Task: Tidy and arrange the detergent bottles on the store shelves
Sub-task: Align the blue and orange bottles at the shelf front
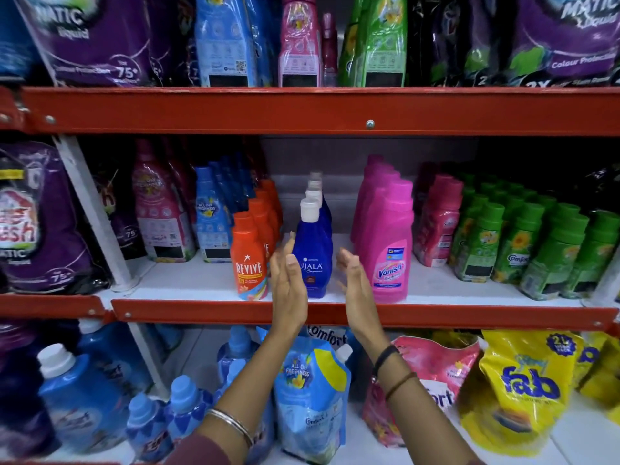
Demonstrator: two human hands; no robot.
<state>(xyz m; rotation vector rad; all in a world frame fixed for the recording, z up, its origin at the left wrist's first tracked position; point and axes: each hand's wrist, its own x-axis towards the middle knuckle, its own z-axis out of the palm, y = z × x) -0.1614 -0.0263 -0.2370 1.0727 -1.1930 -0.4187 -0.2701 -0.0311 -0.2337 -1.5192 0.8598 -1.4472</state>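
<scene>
A row of dark blue Ujala bottles (315, 253) with white caps stands on the middle shelf (335, 312), running front to back. My left hand (288, 283) is flat and open just left of the front blue bottle, between it and the orange Revive bottles (250, 256). My right hand (355, 283) is open on the bottle's right side, between it and the pink Vanish bottles (389, 250). Neither hand grips anything; whether the palms touch the bottle is unclear.
Green Comfort bottles (513, 243) and small pink bottles (436, 223) fill the shelf's right part. Purple Matic pouches (37, 223) sit far left. Blue Comfort pouches (310, 391) and yellow fab pouches (526, 391) stand on the lower shelf. The red upper shelf beam (335, 110) runs overhead.
</scene>
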